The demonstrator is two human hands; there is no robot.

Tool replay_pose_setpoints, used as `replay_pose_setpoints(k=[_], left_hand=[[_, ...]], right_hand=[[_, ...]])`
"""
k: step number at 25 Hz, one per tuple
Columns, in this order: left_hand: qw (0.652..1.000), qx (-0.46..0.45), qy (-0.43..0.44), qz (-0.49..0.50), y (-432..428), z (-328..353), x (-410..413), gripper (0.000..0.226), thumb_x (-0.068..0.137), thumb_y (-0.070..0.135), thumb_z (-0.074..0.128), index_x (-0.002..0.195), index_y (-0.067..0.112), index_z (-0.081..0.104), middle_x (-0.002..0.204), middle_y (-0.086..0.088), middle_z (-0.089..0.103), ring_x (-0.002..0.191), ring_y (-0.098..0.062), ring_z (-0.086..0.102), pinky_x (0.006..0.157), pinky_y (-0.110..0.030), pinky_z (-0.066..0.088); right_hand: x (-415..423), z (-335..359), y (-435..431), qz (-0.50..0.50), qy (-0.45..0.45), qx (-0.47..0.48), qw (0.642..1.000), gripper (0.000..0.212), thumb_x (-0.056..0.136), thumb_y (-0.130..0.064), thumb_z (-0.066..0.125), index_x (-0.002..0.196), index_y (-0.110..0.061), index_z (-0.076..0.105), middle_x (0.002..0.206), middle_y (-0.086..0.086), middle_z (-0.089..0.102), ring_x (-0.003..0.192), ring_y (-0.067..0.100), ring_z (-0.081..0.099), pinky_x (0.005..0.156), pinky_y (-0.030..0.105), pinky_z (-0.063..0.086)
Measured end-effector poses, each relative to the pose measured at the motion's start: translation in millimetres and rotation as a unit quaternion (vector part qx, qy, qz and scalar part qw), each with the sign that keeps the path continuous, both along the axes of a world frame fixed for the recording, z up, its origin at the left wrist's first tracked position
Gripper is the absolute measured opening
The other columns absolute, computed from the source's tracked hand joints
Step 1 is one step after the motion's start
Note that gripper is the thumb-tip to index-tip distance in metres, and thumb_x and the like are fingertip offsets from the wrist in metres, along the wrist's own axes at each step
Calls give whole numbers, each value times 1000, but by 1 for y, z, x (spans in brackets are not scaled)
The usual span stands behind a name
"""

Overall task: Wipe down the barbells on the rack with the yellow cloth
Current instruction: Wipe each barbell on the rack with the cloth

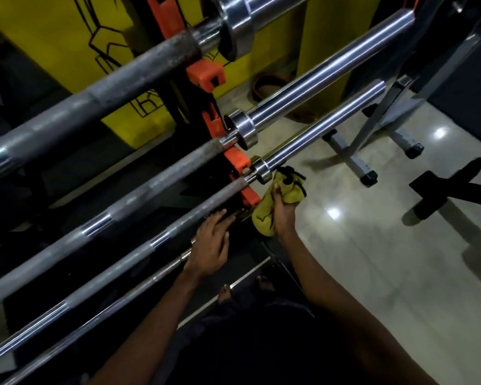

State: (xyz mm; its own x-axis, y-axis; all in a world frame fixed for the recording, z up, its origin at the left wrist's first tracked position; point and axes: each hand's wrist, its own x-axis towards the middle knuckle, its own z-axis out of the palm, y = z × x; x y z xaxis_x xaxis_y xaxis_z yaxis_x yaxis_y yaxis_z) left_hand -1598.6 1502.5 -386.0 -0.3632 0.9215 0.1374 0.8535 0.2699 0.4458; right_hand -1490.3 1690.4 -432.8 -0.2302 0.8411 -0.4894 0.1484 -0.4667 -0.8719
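yellow cloth (272,207): bunched in the right hand (282,215), at the lowest visible orange hook (250,197) of the rack and just under the collar (261,170) of the third barbell down.
cloth handling: soft, light and limp; it will fold around a round bar. Best wrapped around the steel with the palm behind it, not pinched by one corner.
right hand: closed around the cloth, thumb on top.
left hand (210,245): fingers spread, lying flat on the lowest barbell (156,276) near the rack upright; holding nothing that I can see.
barbells: at least four lie on the rack, one above another, sleeves pointing toward the pale tiled floor (372,245).
bar handling: long, stiff and heavy; judged better wiped in place than lifted. The polished sleeves (325,134) look smooth and slippery, the dull grey grip sections (139,68) rougher, so the cloth may drag there.
where to hold: brace on a grey shaft beside a hook, as the left hand seems to do.
risk: a bar could roll in its hook under a sideways push.
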Motion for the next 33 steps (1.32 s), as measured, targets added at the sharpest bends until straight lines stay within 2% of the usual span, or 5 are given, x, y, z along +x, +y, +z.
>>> replay_pose_setpoints(k=[7, 12, 20, 28, 33], left_hand=[[948, -229, -90, 201, -98, -51, -17, 62, 81, 14, 64, 140, 10, 44, 145, -22, 39, 127, -43, 43, 104, -54, 36], [929, -322, -113, 141, -116, -64, -37, 92, 84, 27, 62, 156, 18, 4, 157, -13, 26, 143, -33, 27, 114, -52, 27], [933, -340, -83, 78, -156, -74, -69, 90, 86, 27, 57, 154, 37, -2, 158, -14, 24, 143, -34, 27, 112, -56, 28], [926, -353, -77, 111, -234, -74, -91, 93, 84, 27, 62, 156, 24, 3, 152, -13, 32, 139, -32, 34, 109, -52, 29], [920, -357, -85, 133, -256, -76, -95, 94, 83, 28, 66, 156, 23, 6, 152, -13, 33, 140, -31, 31, 112, -53, 25]], right_hand=[[-39, 0, -52, 166, -292, 80, 939, 90, 85, -63, 62, 145, -3, 33, 139, 20, 44, 126, 42, 48, 104, 50, 39], [-44, -13, -114, 219, -300, 123, 920, 91, 95, -60, 50, 155, 1, 19, 159, 24, 20, 142, 43, 29, 114, 53, 31], [-40, -9, -130, 452, -356, 330, 748, 77, 91, -47, 60, 154, -15, 29, 158, 8, 30, 136, 37, 39, 109, 45, 33], [-75, -13, -145, 95, -279, 129, 947, 87, 89, -39, 66, 156, -5, 21, 157, 17, 30, 135, 42, 42, 108, 51, 38], [-90, -53, -184, 59, -155, -42, 985, 94, 72, -55, 66, 149, -17, 30, 135, 14, 57, 123, 36, 57, 106, 52, 46]])
